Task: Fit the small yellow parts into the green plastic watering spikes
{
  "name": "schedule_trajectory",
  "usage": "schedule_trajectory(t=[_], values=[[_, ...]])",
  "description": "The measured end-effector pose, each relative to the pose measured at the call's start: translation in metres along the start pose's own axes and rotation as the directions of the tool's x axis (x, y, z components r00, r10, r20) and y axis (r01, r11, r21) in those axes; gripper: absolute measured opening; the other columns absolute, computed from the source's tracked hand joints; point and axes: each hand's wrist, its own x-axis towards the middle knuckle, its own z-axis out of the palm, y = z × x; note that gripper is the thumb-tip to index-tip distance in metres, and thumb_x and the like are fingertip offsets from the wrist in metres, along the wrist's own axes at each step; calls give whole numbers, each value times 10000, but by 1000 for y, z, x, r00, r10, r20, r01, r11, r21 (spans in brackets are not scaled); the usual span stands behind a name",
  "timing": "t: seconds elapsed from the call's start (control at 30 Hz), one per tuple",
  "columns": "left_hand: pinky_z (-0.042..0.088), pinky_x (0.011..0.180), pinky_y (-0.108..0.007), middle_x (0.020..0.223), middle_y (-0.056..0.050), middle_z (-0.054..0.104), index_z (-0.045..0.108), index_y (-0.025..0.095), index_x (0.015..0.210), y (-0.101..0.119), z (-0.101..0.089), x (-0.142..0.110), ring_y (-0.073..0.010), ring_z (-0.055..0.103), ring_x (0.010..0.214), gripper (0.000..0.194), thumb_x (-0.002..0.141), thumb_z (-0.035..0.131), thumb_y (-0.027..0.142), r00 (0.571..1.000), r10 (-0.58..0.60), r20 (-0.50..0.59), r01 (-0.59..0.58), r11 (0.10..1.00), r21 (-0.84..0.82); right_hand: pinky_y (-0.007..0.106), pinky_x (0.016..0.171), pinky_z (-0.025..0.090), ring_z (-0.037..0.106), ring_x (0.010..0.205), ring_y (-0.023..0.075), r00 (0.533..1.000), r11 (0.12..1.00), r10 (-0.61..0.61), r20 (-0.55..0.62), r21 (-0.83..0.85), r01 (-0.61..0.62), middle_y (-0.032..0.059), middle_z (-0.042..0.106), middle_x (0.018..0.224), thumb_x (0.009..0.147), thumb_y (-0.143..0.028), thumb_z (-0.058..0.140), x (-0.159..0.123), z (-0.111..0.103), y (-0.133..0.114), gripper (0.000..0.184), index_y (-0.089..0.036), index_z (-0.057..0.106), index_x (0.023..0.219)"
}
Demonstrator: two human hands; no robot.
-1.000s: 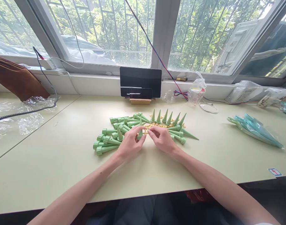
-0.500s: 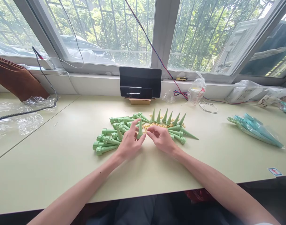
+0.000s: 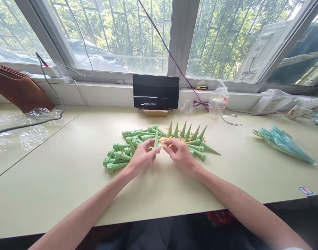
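Note:
In the head view, my left hand (image 3: 143, 153) grips a green plastic watering spike (image 3: 156, 139) with its point up. My right hand (image 3: 180, 152) is closed in a pinch on a small yellow plastic piece (image 3: 161, 145), held against or right beside the spike's lower part; whether it sits inside cannot be made out. More green spikes (image 3: 119, 166) lie in a pile to the left. Several others (image 3: 184, 129) stand upright behind my right hand, and a few (image 3: 210, 148) lie to its right. Loose yellow pieces (image 3: 164, 139) are scattered behind my fingers.
A black tablet (image 3: 156, 86) with a phone (image 3: 156, 103) in front leans on a cardboard stand (image 3: 155, 113) at the back. Teal items in clear plastic (image 3: 284, 144) lie right. A white cable coil (image 3: 231, 120) and a bagged container (image 3: 218, 102) are near the window. Crumpled plastic (image 3: 31, 133) is left.
My left thumb and fingers have closed in around the spike, and the hand has rolled slightly. My right hand stays nearly in place with the yellow piece.

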Motion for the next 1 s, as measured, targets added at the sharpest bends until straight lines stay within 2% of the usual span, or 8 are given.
schedule_trajectory(t=[0.2, 0.5, 0.77, 1.0], values=[[366, 414, -219, 894, -30, 586, 606, 179, 1028, 3, 0, 0, -50, 431, 471, 311, 802, 678, 380, 999, 0, -32, -1, 1000, -26, 252, 515, 423, 504, 570, 107, 1000, 999, 13, 14, 31, -14, 57, 675, 945, 917, -341, 577, 0, -1, 0, 168, -191, 642, 959], [392, 432, -228, 869, -26, 579, 597, 186, 1035, 2, 1, -1, -66, 446, 492, 310, 804, 678, 376, 999, 13, -29, -13, 1000, -5, 255, 526, 443, 545, 600, 121, 1000, 999, 17, 25, 40, -18, 53, 678, 918, 918, -330, 581, 0, -1, -1, 162, -189, 645, 964], [384, 439, -216, 812, -16, 567, 649, 174, 1023, 1, -1, 0, -71, 422, 507, 340, 829, 655, 453, 999, -8, 35, 8, 1000, -14, 250, 524, 438, 575, 646, 139, 1000, 999, -17, 23, 30, 16, 48, 675, 864, 929, -328, 582, 0, 0, 1, 165, -190, 665, 968], [375, 441, -212, 798, -15, 572, 674, 174, 1006, 0, -1, 1, -72, 398, 515, 323, 820, 667, 439, 999, -10, 38, 10, 1000, -6, 256, 532, 446, 581, 660, 144, 999, 999, -32, 34, 37, 30, 49, 668, 866, 929, -329, 588, 0, 0, 2, 164, -190, 661, 981]])
